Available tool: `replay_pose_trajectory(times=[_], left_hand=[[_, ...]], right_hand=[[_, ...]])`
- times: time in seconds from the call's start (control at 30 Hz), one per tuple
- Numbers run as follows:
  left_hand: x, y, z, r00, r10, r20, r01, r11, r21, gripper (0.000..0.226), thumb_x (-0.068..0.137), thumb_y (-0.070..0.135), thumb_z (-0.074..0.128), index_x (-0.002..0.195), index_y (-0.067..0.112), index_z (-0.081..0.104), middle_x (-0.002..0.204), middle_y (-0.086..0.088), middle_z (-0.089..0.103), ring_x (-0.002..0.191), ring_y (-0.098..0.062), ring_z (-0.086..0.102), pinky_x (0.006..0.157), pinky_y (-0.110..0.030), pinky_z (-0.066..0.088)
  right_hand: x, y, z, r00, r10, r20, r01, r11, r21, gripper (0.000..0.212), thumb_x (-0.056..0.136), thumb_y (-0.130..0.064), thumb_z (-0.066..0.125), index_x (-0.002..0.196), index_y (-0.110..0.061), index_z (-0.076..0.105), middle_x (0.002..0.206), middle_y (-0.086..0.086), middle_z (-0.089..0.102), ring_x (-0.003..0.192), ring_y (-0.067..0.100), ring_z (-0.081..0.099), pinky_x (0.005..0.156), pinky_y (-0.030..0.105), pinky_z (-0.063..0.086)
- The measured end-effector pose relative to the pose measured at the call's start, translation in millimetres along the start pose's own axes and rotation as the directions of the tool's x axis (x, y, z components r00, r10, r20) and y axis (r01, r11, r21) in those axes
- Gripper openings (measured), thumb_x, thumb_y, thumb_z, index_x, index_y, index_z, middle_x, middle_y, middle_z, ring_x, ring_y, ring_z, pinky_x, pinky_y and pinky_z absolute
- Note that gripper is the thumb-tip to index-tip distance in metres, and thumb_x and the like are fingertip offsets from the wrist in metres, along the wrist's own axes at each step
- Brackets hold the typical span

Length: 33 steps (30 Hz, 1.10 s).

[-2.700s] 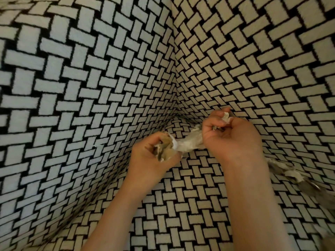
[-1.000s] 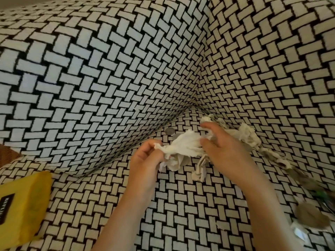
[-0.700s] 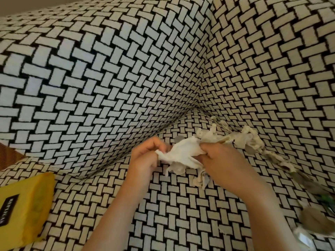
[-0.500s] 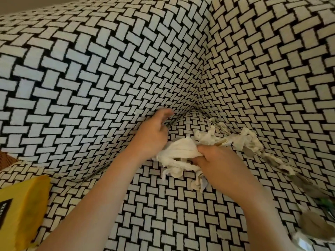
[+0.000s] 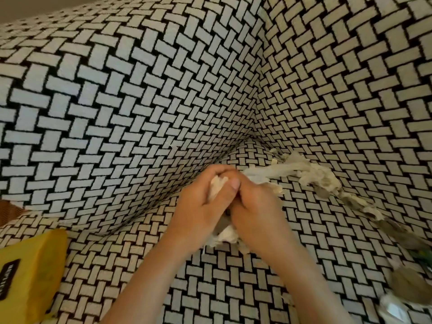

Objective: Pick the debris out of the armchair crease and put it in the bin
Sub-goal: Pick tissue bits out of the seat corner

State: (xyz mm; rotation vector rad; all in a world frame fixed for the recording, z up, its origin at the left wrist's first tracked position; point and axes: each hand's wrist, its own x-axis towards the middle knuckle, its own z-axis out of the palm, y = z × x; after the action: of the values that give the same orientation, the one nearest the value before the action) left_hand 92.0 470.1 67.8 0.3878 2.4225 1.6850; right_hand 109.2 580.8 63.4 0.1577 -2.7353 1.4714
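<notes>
Debris wad (image 5: 219, 184): 1, in left grip (image 5: 201, 206) + right grip (image 5: 254, 212) | yellow pack (image 5: 28, 272): 1

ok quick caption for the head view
Left hand and right hand bunch tissue over the armchair seat; more debris lines the crease to the right, a yellow pack lies lower left.

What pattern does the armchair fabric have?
A black-and-white basket-weave pattern on the armchair fabric, clearest in the head view.
</notes>
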Motion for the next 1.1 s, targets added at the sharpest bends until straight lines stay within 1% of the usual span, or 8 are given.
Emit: replay_pose_trajectory(times=[0.23,0.37,0.67,0.8,0.87,0.97,1.03,1.1], left_hand=[[-6.7,12.0,-3.7,0.957,-0.149,-0.248,0.078,0.958,-0.277,0.008,0.088,0.015,0.057,0.091,0.019,0.062,0.066,-0.001,0.056,0.045,0.001,0.049,0.038,-0.009,0.039],[-4.3,7.0,-19.7,0.904,-0.270,-0.331,0.131,0.913,-0.385,0.038,0.088,0.002,0.046,0.062,0.024,0.064,0.066,0.004,0.064,0.053,-0.004,0.051,0.042,-0.017,0.044],[-11.6,-13.6,-30.6,0.927,-0.228,-0.298,0.136,0.945,-0.299,0.047,0.088,-0.006,0.031,0.079,0.023,0.067,0.075,0.006,0.071,0.072,-0.009,0.065,0.063,-0.024,0.052],[-18.9,-12.9,-28.5,0.978,-0.092,-0.189,0.094,0.996,0.002,0.029,0.096,0.010,0.039,0.087,0.027,0.060,0.052,0.013,0.047,0.042,0.000,0.036,0.041,-0.012,0.031],[-25.1,-9.6,-25.9,0.996,-0.085,0.027,0.073,0.951,0.300,0.021,0.090,0.038,0.049,0.111,0.036,0.050,0.076,0.025,0.043,0.060,0.007,0.042,0.054,-0.010,0.035],[-35.1,-19.7,-23.6,0.971,-0.121,0.205,-0.087,0.622,0.778,0.088,0.066,0.076,0.048,0.138,0.045,0.010,0.116,0.018,0.020,0.110,0.000,0.024,0.093,-0.018,0.025],[-39.3,-24.7,-21.2,0.980,-0.095,0.175,-0.099,0.529,0.843,0.098,0.058,0.083,0.041,0.140,0.047,0.002,0.128,0.015,0.007,0.114,-0.004,0.009,0.099,-0.021,0.017],[-40.9,-36.2,-17.5,0.996,-0.004,0.092,-0.072,0.583,0.809,0.084,0.063,0.080,0.036,0.137,0.045,0.021,0.133,0.010,0.014,0.103,-0.001,0.008,0.094,-0.022,0.019]], right_hand=[[0.6,-6.2,-7.7,0.989,0.020,0.145,-0.068,0.940,0.333,0.030,0.093,-0.020,0.047,0.103,-0.048,0.051,0.071,-0.003,0.066,0.060,0.027,0.055,0.055,0.038,0.049],[3.5,0.8,-22.6,0.991,0.130,0.036,-0.134,0.932,0.336,0.032,0.094,-0.017,0.044,0.112,-0.043,0.049,0.048,-0.012,0.045,0.041,0.002,0.035,0.042,0.014,0.035],[6.0,12.1,-22.5,0.933,0.213,0.289,-0.270,0.947,0.174,0.047,0.092,0.000,0.031,0.109,-0.038,0.052,0.096,-0.009,0.059,0.076,0.022,0.056,0.063,0.032,0.049],[4.3,17.2,-19.8,0.957,0.175,0.231,-0.182,0.983,0.013,0.054,0.086,0.010,0.033,0.112,-0.032,0.055,0.116,-0.004,0.054,0.085,0.018,0.060,0.052,0.017,0.049],[4.9,17.6,-19.6,0.966,0.147,0.213,-0.141,0.989,-0.039,0.053,0.085,0.010,0.036,0.112,-0.031,0.057,0.113,-0.003,0.055,0.083,0.012,0.057,0.051,0.010,0.043],[5.1,16.2,-21.1,0.972,0.116,0.203,-0.097,0.990,-0.101,0.047,0.086,0.006,0.041,0.110,-0.030,0.058,0.106,-0.008,0.056,0.085,0.004,0.051,0.062,0.003,0.039],[3.9,14.3,-21.1,0.976,0.098,0.197,-0.074,0.989,-0.125,0.037,0.088,0.000,0.046,0.106,-0.028,0.061,0.102,-0.007,0.059,0.078,0.006,0.052,0.059,0.009,0.041],[3.1,13.1,-20.8,0.977,0.079,0.196,-0.050,0.987,-0.150,0.031,0.087,-0.003,0.050,0.103,-0.027,0.063,0.098,-0.004,0.063,0.076,0.010,0.055,0.059,0.016,0.041]])
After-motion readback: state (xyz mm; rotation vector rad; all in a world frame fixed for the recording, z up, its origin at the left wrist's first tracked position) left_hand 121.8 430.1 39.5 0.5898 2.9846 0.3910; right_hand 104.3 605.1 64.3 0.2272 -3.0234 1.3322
